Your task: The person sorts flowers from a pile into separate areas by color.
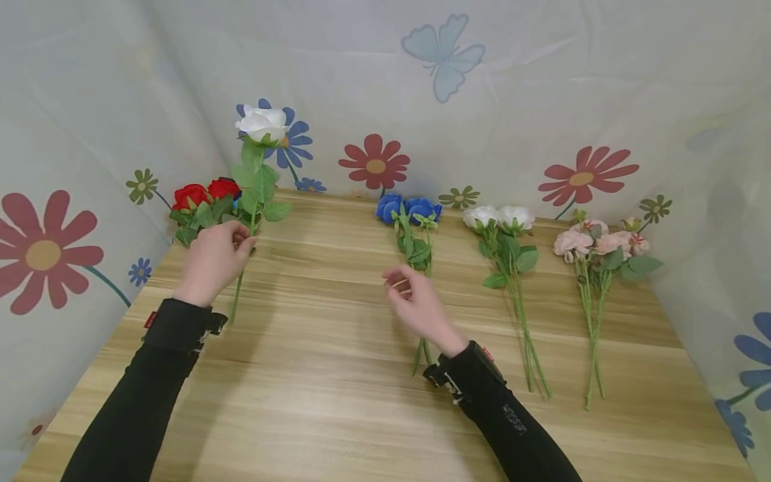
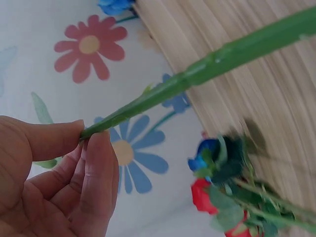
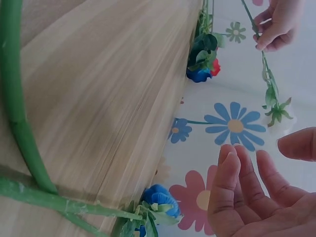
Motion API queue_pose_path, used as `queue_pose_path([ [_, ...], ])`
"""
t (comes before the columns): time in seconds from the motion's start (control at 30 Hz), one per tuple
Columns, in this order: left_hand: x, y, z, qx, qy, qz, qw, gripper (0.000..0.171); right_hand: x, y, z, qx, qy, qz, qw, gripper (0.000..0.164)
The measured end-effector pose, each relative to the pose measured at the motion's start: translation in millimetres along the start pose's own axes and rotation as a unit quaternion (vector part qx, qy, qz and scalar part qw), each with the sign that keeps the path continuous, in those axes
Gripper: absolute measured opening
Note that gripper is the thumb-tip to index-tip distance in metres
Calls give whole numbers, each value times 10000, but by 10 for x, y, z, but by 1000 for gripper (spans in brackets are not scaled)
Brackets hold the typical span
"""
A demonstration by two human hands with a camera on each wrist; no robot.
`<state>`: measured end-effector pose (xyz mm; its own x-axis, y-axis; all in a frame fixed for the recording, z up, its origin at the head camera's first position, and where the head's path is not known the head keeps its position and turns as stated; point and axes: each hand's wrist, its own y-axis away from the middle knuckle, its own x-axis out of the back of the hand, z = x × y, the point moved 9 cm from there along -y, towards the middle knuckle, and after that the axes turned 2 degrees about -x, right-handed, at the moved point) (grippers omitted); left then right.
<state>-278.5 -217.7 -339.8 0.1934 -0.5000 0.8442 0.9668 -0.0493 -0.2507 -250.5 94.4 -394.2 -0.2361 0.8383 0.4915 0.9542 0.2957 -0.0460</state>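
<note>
A white rose (image 1: 262, 124) stands upright in my left hand (image 1: 218, 260), its green stem (image 2: 197, 71) pinched between thumb and fingertips in the left wrist view. Behind and beside that hand lie red roses (image 1: 193, 195) with green leaves, and a blue rose (image 2: 207, 152) shows among them. My right hand (image 1: 421, 304) hovers over the stems of two blue roses (image 1: 390, 208), its fingers loosely bent and nothing between them. In the right wrist view a wide gap separates the thumb (image 3: 298, 144) from the fingers.
Two white roses (image 1: 515, 218) lie on the wooden table (image 1: 325, 375) right of the blue ones. Farther right is a bunch of pale pink flowers (image 1: 613, 242). A flower-printed cloth (image 1: 337, 60) hangs behind the table and along both sides.
</note>
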Motion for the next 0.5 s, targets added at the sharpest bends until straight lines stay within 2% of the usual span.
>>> queue_pose_path([
  [0.27,-393,-85,336,-23,803,-261,9964,22,186,59,102,-67,-283,380,9989,27],
  [0.5,-776,-92,674,-160,1485,-622,9868,22,226,96,196,-299,-698,406,9963,27],
])
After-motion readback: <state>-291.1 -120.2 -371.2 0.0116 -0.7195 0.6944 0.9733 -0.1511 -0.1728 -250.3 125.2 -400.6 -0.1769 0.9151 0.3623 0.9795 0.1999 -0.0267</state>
